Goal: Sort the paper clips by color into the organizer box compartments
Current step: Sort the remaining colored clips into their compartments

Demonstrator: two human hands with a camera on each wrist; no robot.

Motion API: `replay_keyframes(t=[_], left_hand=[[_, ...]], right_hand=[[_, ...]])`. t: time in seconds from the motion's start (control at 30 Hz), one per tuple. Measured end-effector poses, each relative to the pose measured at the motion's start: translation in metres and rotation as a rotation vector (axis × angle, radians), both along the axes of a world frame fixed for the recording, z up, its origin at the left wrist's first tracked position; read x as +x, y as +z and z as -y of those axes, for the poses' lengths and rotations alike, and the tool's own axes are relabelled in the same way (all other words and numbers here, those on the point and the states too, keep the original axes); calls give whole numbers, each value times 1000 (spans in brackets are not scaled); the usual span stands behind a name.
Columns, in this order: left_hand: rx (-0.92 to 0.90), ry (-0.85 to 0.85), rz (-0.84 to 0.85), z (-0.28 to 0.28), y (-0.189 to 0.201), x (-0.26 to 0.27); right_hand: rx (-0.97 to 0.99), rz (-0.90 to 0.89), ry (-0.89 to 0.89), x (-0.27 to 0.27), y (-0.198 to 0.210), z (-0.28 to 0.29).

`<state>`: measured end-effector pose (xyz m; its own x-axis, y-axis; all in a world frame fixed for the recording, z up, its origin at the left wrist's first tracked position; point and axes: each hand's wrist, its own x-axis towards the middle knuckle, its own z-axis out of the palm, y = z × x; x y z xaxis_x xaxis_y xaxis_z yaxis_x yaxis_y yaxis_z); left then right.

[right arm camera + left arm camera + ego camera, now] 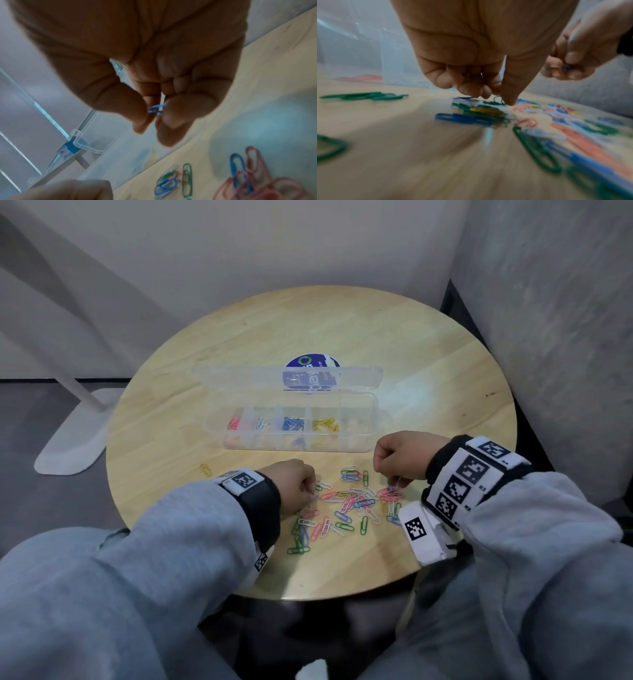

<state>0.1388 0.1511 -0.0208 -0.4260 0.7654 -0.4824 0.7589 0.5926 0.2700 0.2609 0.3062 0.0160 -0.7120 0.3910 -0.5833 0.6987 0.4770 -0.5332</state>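
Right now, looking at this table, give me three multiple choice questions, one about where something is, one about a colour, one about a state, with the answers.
1. Where does the lone yellow clip lie?
A. in the organizer box
B. on the table, left of the loose pile
C. on the floor

2. What colour is the clip the right hand pinches?
A. blue
B. yellow
C. green

3. How is the organizer box lid?
A. shut
B. removed and laid on the floor
C. open, standing behind the compartments

Answers: 1 B, it sits alone on the wood beside the left wrist; 2 A, a blue clip shows between thumb and fingers; 3 C, the clear lid rises behind the box.
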Motion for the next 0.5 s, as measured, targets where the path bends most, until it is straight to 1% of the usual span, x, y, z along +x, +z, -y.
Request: replay_keyframes(t=[0.07, 0.13, 0.2, 0.27, 0.3, 0.4, 0.5], left_hand=[[89, 103, 74, 3, 3, -2], [178, 232, 176, 4, 7, -4], [257, 334, 352, 3, 11, -5], [317, 396, 547, -1, 13, -3], [326, 407, 593, -4, 15, -1], [284, 430, 652, -12, 16, 9], [181, 449, 649, -16, 16, 20]], right_hand=[[123, 31, 107, 1, 1, 1], [213, 59, 176, 3, 1, 0], [261, 94, 208, 7, 0, -1], [292, 146, 216, 13, -3, -1], [302, 175, 215, 17, -6, -1], [322, 254, 210, 29, -16, 4], [358, 275, 240, 35, -24, 14]])
